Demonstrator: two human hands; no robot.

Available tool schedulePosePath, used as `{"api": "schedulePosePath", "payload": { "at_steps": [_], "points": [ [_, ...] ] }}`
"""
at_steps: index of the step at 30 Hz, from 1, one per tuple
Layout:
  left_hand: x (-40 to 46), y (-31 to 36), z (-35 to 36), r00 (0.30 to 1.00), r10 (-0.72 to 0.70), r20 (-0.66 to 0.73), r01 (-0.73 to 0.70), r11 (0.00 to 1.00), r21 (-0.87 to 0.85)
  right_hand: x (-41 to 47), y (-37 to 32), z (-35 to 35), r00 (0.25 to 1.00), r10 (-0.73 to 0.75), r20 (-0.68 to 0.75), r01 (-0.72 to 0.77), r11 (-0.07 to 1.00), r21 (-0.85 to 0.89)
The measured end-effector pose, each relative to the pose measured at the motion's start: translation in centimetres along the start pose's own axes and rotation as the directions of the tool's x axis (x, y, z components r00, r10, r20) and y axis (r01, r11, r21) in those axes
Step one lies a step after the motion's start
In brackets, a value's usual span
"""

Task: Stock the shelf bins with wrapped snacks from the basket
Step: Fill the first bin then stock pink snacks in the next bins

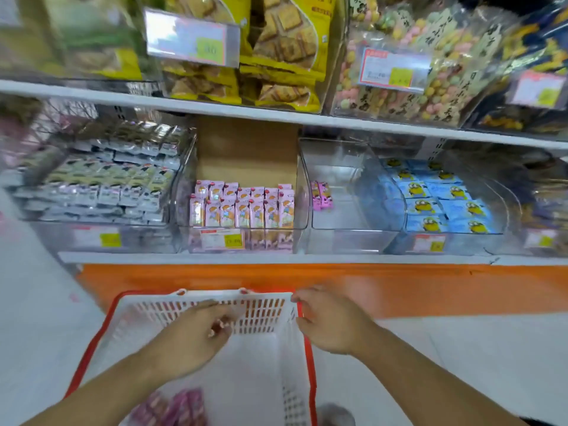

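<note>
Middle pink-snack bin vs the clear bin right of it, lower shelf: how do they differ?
Fill: the pink-snack bin holds upright packets in tight rows across its width; the clear bin is nearly bare, with only a couple of pink packets against its left wall.
Backing: a brown cardboard sheet stands behind the pink-snack bin's rows; the clear bin has none.
Label: the pink-snack bin carries a price tag; none shows on the clear bin.
Both are transparent plastic.
</note>
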State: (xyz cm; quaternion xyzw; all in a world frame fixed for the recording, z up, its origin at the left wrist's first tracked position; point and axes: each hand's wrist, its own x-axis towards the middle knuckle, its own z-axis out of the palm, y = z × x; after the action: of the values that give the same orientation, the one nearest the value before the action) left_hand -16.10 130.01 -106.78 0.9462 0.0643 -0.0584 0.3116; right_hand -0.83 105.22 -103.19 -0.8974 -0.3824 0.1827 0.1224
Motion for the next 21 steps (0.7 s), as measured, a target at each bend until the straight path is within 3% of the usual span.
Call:
{"api": "schedulePosePath", "payload": {
  "at_steps": [3, 9, 13, 21],
  "points": [
    [-1.2, -4.7, 2.5, 0.988, -0.148, 0.050, 0.144, 0.987, 0.078, -0.6, 0.6, 6.8, 0.978, 0.158, 0.134, -0.162, 0.987, 0.019],
    [-2.1, -11.4, 5.9, 0.909, -0.368, 0.195, 0.326, 0.920, 0.217, -0.6, 0.8, 14.2, 0.948, 0.310, 0.066, -0.316, 0.944, 0.099],
    [-1.1, -13.3, 9.9, 0.879, -0.356, 0.317, 0.288, 0.926, 0.243, -0.1, 0.7, 16.1, 0.933, 0.349, -0.089, -0.341, 0.936, 0.091],
    [0.0, -15.7, 16.6, 0.827, -0.446, 0.343, 0.255, 0.840, 0.479, 0.3, 1.3, 17.0, 0.925, 0.363, -0.116, -0.356, 0.931, 0.078]
  ]
}}
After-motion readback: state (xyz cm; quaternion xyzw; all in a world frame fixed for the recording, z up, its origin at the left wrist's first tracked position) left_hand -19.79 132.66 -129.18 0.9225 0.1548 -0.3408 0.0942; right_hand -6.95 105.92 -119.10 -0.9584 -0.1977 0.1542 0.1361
